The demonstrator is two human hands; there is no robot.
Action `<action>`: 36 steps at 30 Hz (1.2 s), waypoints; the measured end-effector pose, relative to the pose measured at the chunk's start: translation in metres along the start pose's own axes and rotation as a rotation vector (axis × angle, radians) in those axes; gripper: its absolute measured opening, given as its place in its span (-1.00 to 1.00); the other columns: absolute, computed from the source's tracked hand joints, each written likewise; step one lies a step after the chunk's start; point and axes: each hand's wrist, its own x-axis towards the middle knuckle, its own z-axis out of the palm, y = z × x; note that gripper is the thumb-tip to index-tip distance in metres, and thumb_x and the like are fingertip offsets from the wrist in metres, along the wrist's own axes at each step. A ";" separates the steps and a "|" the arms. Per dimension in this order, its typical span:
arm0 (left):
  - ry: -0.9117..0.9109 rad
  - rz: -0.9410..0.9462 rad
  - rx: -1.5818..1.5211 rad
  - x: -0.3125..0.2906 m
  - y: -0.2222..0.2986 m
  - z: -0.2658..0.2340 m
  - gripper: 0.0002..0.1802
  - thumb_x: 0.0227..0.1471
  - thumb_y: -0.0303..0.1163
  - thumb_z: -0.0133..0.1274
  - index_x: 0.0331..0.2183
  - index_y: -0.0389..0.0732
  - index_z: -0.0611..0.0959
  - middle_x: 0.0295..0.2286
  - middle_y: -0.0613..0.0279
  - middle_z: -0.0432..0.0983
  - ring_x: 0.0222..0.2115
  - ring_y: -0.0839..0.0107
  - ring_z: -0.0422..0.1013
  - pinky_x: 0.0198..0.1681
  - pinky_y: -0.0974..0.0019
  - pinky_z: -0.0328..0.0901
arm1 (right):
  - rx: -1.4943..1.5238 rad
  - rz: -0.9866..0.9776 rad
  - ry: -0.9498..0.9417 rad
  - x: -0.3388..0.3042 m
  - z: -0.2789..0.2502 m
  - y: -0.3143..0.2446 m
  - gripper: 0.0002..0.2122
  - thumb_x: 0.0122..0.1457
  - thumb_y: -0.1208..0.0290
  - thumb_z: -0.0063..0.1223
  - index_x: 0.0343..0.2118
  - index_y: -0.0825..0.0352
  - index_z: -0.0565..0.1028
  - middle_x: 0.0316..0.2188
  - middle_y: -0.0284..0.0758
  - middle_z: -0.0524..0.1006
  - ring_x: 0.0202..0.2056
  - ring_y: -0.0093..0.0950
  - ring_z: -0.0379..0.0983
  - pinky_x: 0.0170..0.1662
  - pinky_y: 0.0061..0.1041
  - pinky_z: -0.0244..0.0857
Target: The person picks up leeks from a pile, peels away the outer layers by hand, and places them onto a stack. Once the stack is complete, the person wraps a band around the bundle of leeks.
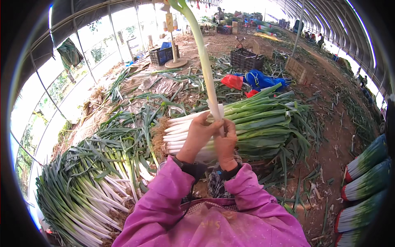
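Observation:
A single long leek [201, 53] stands almost upright before me, its pale stalk rising from my hands to a green top at the upper edge. My left hand [200, 133] is closed round its lower part. Just beside it, my right hand [226, 144] pinches the stalk, and the fingers of both hands nearly touch. Loose white outer skin [216, 110] splits away from the stalk above my fingers. Behind and beneath the hands lies a big stack of leeks [263, 119], white rooted ends to the left and green leaves to the right.
At lower left is a heap of leeks [82, 193] with roots on. Bound leek bundles [366, 181] line the right edge. Beyond the stack lie a blue net bag [261, 79], a red bag [232, 82], a black crate [246, 60] and a round-based stand [176, 63]. Leaf scraps litter the soil.

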 end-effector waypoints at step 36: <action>0.098 0.561 0.866 -0.006 0.012 -0.087 -0.92 -0.16 -0.43 0.13 -0.50 -0.21 0.62 -0.51 0.21 0.50 -0.53 0.24 0.45 -0.45 0.27 0.34 | 0.599 0.104 -0.487 0.047 -0.059 -0.051 -0.83 0.25 0.33 -0.09 -0.37 0.35 0.40 -0.32 -0.20 0.47 -0.53 -0.55 0.38 -0.45 -0.59 0.36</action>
